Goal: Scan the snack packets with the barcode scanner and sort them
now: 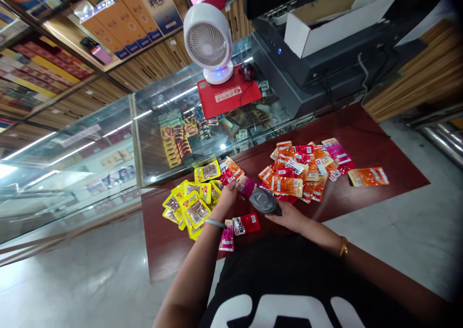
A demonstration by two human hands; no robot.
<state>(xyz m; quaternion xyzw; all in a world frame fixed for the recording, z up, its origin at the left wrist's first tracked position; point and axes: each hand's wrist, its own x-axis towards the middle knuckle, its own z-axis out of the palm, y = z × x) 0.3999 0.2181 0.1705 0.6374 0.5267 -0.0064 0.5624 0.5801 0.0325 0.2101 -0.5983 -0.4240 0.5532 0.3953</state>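
Note:
My left hand (pixel 230 196) pinches the edge of a small purple snack packet (pixel 247 185) above the middle of the dark red table. A grey handheld barcode scanner (pixel 265 201) is in my right hand (pixel 287 217), its head close to that packet. Left of my left hand lies a pile of yellow snack packets (pixel 195 207). Beyond the scanner spreads a heap of orange and red packets (pixel 287 180). A red packet (pixel 246 224) and a pink packet (pixel 226 236) lie nearer my body, and a red and orange pair (pixel 231 170) rests just past my left hand.
The dark red table (pixel 162 260) meets a glass display counter (pixel 148 159). On the counter stand a white fan (pixel 209 43), a red mat (pixel 217 107) and a mouse (pixel 248 71). A white open box (pixel 325 36) tops the dark machine at right. One orange packet (pixel 369 176) lies apart.

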